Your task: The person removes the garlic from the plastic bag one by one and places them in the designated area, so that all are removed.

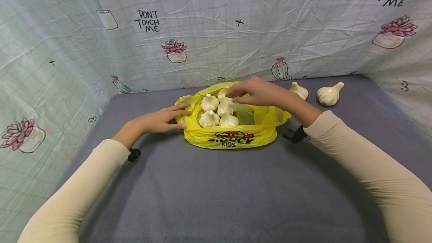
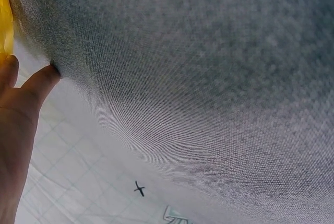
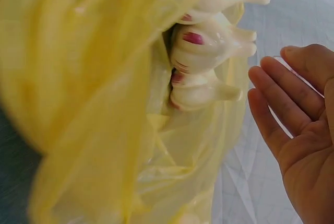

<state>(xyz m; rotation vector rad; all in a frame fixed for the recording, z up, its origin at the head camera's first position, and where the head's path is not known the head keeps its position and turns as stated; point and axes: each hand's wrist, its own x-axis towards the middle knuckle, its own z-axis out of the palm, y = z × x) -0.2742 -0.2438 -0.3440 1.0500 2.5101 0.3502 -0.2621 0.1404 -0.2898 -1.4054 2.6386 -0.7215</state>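
A yellow plastic bag (image 1: 229, 138) lies with its mouth spread wide on the grey table. Inside, to the left, sit several white garlic bulbs (image 1: 210, 103), some with purple streaks. My left hand (image 1: 160, 120) touches the bag's left edge with its fingers extended. Over the bag's opening hovers my right hand (image 1: 258, 92), just above the garlic at the back. In the right wrist view the right hand (image 3: 305, 114) has its fingers loosely extended, holding nothing, close to the bulbs' stems but apart from them.
Two more garlic bulbs stand outside the bag at the back right: one (image 1: 299, 90) partly behind my right forearm, another (image 1: 329, 94) farther right. A printed cloth (image 1: 209, 29) hangs behind the grey table (image 1: 216, 190) and along its sides.
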